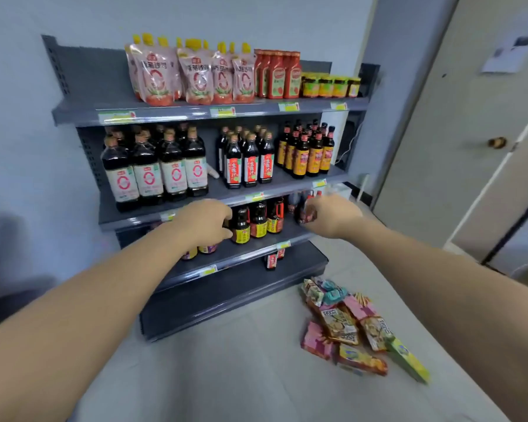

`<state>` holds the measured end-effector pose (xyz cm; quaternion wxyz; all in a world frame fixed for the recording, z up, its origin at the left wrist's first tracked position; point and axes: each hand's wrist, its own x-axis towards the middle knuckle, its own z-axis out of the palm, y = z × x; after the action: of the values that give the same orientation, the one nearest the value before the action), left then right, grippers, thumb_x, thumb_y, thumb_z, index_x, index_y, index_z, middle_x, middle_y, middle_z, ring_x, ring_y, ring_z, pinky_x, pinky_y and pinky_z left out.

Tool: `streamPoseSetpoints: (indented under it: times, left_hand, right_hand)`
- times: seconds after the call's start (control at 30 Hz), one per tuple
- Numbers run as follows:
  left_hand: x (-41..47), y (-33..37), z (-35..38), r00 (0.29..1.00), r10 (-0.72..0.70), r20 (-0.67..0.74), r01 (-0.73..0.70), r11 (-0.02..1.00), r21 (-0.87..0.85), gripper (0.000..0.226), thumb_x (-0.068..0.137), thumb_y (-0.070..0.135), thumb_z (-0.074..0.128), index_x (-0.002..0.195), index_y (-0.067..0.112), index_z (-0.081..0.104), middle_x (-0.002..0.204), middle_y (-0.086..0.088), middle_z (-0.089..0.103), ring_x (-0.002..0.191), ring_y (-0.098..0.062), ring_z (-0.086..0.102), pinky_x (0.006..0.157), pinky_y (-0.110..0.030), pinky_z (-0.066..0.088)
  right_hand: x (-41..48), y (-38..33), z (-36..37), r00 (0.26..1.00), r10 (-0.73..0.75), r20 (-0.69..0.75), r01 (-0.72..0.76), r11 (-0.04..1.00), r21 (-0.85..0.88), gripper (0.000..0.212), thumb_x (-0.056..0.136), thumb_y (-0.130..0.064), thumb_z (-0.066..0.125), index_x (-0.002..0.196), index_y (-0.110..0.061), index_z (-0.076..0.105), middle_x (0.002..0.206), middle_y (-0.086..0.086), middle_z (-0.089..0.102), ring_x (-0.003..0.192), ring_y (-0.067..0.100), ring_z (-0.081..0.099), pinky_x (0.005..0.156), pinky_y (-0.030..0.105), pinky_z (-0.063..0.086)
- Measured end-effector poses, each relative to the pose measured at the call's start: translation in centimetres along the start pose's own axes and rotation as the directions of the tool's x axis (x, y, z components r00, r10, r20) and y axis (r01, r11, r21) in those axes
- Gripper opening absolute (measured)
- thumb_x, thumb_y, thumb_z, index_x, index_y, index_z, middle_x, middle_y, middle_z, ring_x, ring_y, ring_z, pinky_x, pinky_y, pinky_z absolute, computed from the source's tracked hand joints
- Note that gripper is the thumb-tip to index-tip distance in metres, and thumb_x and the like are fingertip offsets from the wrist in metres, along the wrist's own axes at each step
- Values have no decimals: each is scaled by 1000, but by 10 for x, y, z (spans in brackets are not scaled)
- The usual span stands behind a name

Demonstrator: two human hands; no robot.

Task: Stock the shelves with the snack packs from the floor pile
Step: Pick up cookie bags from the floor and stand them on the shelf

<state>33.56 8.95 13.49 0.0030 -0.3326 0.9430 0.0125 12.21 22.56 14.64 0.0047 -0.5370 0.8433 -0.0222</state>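
Pouches, top shelf: Chinese print, seemingly "番茄沙司". Red-label bottles: vertical Chinese characters, blurred. Price tags, snack packs: print illegible.

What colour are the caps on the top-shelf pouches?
The caps are yellow, shown best in the head view.

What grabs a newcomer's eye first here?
Two bare arms reach to the third shelf: the left hand is among small sauce bottles, the right hand pinches a small dark bottle at the shelf's right end. The colourful snack pack pile lies on the floor at lower right, beside the rack's base.
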Motion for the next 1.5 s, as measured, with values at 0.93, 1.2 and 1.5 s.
streamPoseSetpoints:
  times: [0.93, 1.2, 1.5]
  left_hand:
    - [424, 250, 225, 881, 336, 332, -285, 939, -194, 36, 89, 38, 59, 119, 18, 62, 117, -6, 62, 107, -27, 58, 89, -38, 50]
    - [523, 288, 322, 845, 353, 402, -270, 930, -248, 17, 90, 31, 56, 94, 16, 62, 108, -7, 61, 98, -27, 59, 77, -37, 48]
    - [582, 322, 476, 847, 263, 461, -142, 949, -280, 25, 94, 33, 53, 110, 15, 63, 105, -6, 66, 86, -24, 58, 67, -34, 47]
  right_hand:
    - [168, 375, 204, 810, 460, 364, -499, 866, 15, 34, 90, -26, 56, 124, -22, 58, 117, 1, 64, 107, 23, 59, 74, 27, 44]
    - [241, 447, 288, 731, 491, 475, -571, 820, 31, 31, 90, -30, 56, 120, -26, 60, 118, -2, 63, 110, 22, 58, 75, 27, 43]
    - [280, 507, 436, 668, 424, 611, -552, 833, 25, 38, 93, -32, 52, 131, -27, 54, 123, 2, 61, 117, 26, 55, 79, 28, 43]
